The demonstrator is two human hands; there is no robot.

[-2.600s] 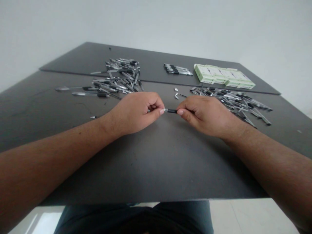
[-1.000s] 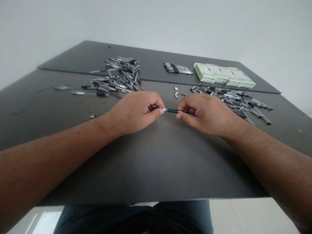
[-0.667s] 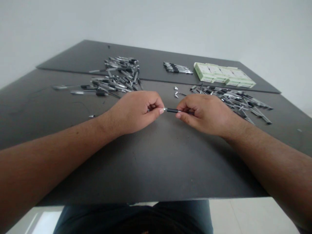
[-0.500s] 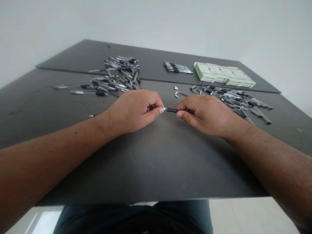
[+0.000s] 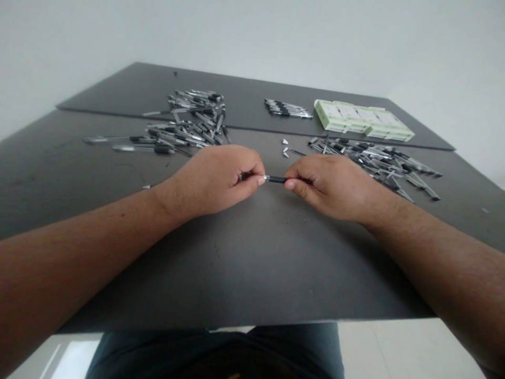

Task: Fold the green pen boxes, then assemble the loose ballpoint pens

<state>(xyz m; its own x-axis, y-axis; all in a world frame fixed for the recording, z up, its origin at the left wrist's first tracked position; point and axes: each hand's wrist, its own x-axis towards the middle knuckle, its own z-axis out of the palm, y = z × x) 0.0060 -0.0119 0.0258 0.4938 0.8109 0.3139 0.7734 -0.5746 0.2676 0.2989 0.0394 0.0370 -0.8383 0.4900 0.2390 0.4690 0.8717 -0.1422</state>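
Note:
Between my two hands a pen (image 5: 277,179) with a black grip is held level, a little above the grey table. My left hand (image 5: 223,179) pinches its left end, near a silvery part, between thumb and forefinger. At the other end, my right hand (image 5: 331,184) is closed on the black grip in the same way. Fingers hide both ends of the pen. Just beyond my hands lie a few small silvery pen tips (image 5: 285,149), and a thin dark refill (image 5: 298,152) rests beside them.
A large heap of pens (image 5: 197,126) spreads behind my left hand. Loose pen parts (image 5: 386,160) are piled beyond my right hand. Farther back are a neat row of pens (image 5: 288,108) and green-white boxes (image 5: 363,120). A seam crosses the grey table (image 5: 252,263).

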